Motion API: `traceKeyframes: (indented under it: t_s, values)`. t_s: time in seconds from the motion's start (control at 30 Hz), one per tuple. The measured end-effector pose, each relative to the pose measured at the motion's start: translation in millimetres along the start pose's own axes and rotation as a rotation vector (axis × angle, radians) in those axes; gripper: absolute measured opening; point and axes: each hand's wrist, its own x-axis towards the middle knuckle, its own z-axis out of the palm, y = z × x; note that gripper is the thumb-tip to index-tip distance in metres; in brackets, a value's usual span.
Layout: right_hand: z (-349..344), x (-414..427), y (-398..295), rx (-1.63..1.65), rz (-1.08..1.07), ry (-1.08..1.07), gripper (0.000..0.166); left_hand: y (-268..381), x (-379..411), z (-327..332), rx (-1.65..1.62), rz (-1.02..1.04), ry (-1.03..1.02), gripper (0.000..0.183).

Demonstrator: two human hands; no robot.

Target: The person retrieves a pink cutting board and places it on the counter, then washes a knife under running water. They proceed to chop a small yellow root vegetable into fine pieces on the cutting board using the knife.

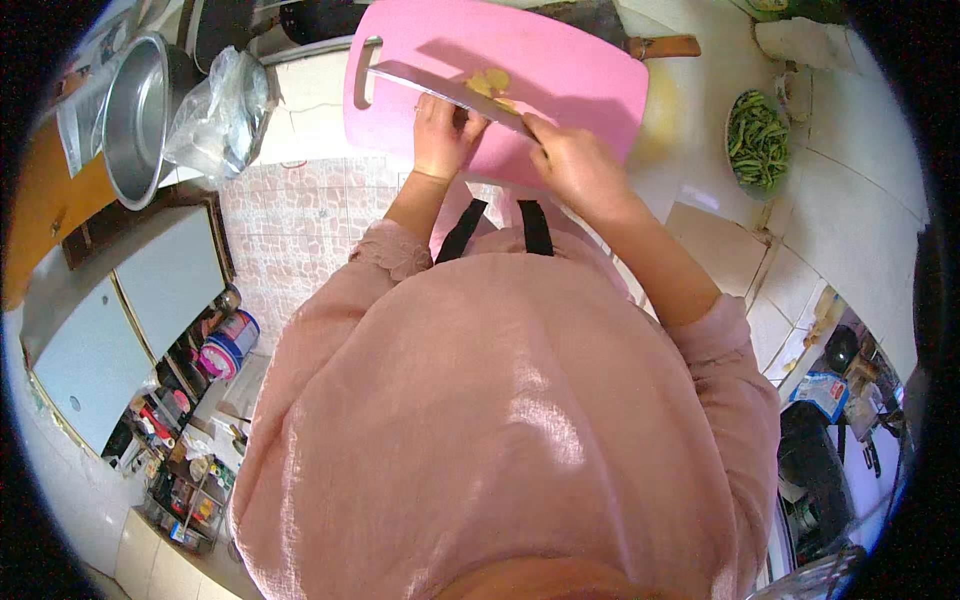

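Note:
My right hand (577, 161) grips the handle of a broad kitchen knife (442, 88), its blade slanting to the upper left over a pink cutting board (577, 56). On the near side of the blade, my left hand (441, 139) rests on the board with bent fingers. Its fingertips are close to the blade, and whatever may lie beneath them is hidden. Several thin pale-yellow slices (489, 81), perhaps ginger or potato, lie on the board just beyond the blade. A slot handle is cut into the board's left end.
Right of the board, a bowl of cut green vegetables (757, 142) stands on the tiled counter (847, 217). A wooden-handled tool (667, 46) reaches out from behind the board. To the left are a metal basin (135, 120) and a clear plastic bag (221, 120).

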Motion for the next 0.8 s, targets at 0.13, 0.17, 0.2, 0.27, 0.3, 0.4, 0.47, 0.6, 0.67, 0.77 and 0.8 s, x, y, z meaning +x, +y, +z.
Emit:
traceKeyframes:
  t_s: [0.13, 0.17, 0.2, 0.27, 0.3, 0.4, 0.47, 0.6, 0.67, 0.77, 0.8]
  values:
    - [-9.4, -7.4, -7.6, -0.038, 0.070, -0.062, 0.034, 5.5, 1.9, -1.8, -0.023, 0.010, -0.002, 0.037]
    - [-8.7, -7.5, -7.3, -0.047, 0.070, -0.068, 0.033, 5.2, 2.2, -1.4, -0.037, 0.011, -0.003, 0.038]
    - [-10.3, -6.7, -10.1, -0.102, 0.070, -0.070, 0.032, 6.6, 2.0, -3.2, 0.005, 0.007, -0.023, 0.038]
    - [-11.2, -4.0, -12.6, -0.104, 0.092, -0.088, 0.035, -0.1, -0.7, -1.9, 0.014, 0.018, -0.013, 0.037]
    - [-11.5, -4.1, -12.9, -0.108, 0.110, -0.094, 0.037, -0.2, -0.6, -0.8, 0.011, 0.026, -0.010, 0.037]
    - [-7.2, 4.0, -13.9, -0.125, 0.098, -0.099, 0.036, 1.0, -0.2, -2.4, -0.012, 0.013, -0.031, 0.038]
    - [-2.0, 13.8, -14.8, -0.113, 0.061, -0.090, 0.027, -4.5, -2.6, 2.8, 0.017, 0.005, -0.039, 0.037]
    - [8.0, 31.8, -18.1, -0.123, 0.047, -0.086, 0.021, -6.1, -5.5, 4.7, 0.008, -0.023, -0.018, 0.035]
    - [23.4, 38.8, -6.7, -0.121, 0.061, -0.061, 0.026, -5.3, -5.9, 4.4, 0.008, -0.034, -0.040, 0.033]
    - [23.5, 46.9, -11.5, -0.133, 0.110, -0.084, 0.026, 0.1, -2.0, 1.1, 0.025, -0.067, -0.067, 0.030]
    - [20.9, 49.1, -14.5, -0.140, 0.131, -0.099, 0.025, 2.0, 0.2, -0.5, 0.033, -0.079, -0.074, 0.029]
